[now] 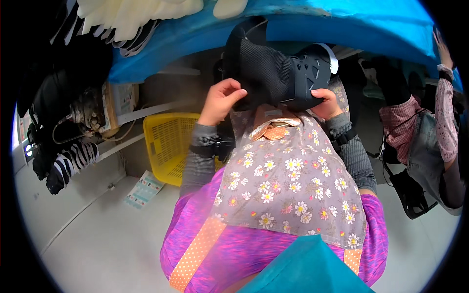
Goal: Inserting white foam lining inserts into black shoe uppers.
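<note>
A black mesh shoe upper (266, 66) is held above my lap, in front of the blue-covered table edge. At its right end is a smooth dark panel with angular raised shapes and a white curved rim. My right hand (326, 103) grips the lower right of this panel, thumb on top and fingers underneath. Beside the upper's left side, my left hand (222, 101) is closed in a pinch, thumb against the curled fingers. What lies in that pinch, if anything, is too dark to make out. A flowered apron (293, 180) covers my lap below.
White padded pieces (139, 14) and striped dark pieces lie on the blue cover (312, 24). Left stand a yellow basket (171, 146), a machine (90, 110) and hanging striped black parts (73, 163). At right, another person's arm (445, 112) reaches to the table.
</note>
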`<action>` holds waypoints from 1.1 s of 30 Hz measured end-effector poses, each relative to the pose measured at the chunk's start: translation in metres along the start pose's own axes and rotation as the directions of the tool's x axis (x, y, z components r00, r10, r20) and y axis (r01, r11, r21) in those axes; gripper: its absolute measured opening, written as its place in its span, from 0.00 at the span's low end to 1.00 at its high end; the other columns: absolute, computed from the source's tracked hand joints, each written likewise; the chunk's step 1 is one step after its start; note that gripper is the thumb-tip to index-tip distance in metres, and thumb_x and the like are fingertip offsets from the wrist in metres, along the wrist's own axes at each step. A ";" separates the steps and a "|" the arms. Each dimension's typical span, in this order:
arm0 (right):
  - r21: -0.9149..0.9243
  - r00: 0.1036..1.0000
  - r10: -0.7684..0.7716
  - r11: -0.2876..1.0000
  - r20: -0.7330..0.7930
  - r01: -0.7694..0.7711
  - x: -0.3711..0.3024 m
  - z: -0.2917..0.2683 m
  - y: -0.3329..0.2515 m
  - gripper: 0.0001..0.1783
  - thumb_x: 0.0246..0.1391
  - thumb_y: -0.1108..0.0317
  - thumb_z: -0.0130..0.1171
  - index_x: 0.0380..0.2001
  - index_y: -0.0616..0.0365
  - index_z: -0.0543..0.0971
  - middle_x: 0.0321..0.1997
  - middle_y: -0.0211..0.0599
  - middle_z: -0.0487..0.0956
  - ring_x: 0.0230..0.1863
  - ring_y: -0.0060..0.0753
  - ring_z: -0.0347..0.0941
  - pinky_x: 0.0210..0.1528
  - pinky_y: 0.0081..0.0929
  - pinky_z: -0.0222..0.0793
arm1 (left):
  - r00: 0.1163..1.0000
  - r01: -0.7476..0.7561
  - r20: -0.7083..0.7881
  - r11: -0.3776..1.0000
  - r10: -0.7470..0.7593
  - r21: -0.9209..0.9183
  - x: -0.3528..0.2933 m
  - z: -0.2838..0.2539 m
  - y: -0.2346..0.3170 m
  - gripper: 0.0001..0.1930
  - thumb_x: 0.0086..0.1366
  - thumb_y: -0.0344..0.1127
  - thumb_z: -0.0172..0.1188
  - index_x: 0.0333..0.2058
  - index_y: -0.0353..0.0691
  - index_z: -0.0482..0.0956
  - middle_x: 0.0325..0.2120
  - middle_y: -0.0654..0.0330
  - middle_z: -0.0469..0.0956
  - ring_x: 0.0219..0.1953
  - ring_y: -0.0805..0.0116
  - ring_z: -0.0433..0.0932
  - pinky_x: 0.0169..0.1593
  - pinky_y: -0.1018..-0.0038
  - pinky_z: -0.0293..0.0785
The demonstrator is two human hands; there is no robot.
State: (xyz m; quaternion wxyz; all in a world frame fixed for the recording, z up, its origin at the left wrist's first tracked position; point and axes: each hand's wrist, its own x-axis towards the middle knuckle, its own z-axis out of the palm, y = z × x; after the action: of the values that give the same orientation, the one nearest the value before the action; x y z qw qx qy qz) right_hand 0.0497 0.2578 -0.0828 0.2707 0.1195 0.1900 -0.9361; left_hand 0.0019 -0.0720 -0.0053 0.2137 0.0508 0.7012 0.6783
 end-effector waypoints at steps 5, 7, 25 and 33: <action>-0.074 0.999 -0.042 0.996 0.006 0.042 0.009 -0.017 -0.004 0.25 0.54 0.68 0.51 0.54 0.70 0.73 0.57 0.48 0.77 0.57 0.42 0.74 0.64 0.37 0.65 | 0.996 -0.042 -0.072 0.972 0.060 0.229 0.002 0.005 0.043 0.04 0.66 0.28 0.63 0.35 0.36 0.76 0.29 0.72 0.74 0.33 0.85 0.70 0.38 0.85 0.66; -0.060 0.999 -0.029 0.998 0.021 0.030 0.011 -0.010 -0.004 0.26 0.55 0.67 0.51 0.55 0.69 0.73 0.57 0.47 0.77 0.56 0.42 0.74 0.64 0.37 0.65 | 0.991 -0.112 -0.045 0.959 0.128 0.259 0.002 0.013 0.043 0.05 0.67 0.30 0.61 0.36 0.37 0.74 0.28 0.73 0.71 0.31 0.85 0.68 0.36 0.85 0.63; -0.274 1.000 0.017 0.962 0.000 -0.016 -0.002 0.013 0.010 0.38 0.48 0.70 0.66 0.63 0.61 0.66 0.63 0.39 0.70 0.64 0.39 0.64 0.70 0.36 0.54 | 0.990 -0.055 0.132 0.996 0.045 0.073 -0.026 0.005 0.047 0.20 0.64 0.22 0.59 0.55 0.37 0.74 0.40 0.63 0.80 0.43 0.75 0.77 0.49 0.78 0.73; -0.228 1.000 0.004 0.974 0.023 0.001 -0.003 0.004 0.013 0.35 0.50 0.71 0.63 0.63 0.61 0.67 0.63 0.39 0.71 0.64 0.38 0.64 0.70 0.35 0.52 | 0.990 -0.084 -0.109 0.992 0.095 0.097 -0.028 0.010 0.050 0.26 0.61 0.18 0.61 0.55 0.39 0.62 0.37 0.57 0.80 0.40 0.74 0.78 0.45 0.79 0.74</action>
State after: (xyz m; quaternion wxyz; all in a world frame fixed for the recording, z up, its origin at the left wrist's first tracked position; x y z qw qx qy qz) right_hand 0.0586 0.2476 -0.0824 0.2854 0.0771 0.2928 -0.9093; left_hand 0.0205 -0.0690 0.0498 0.1403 0.0533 0.7398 0.6559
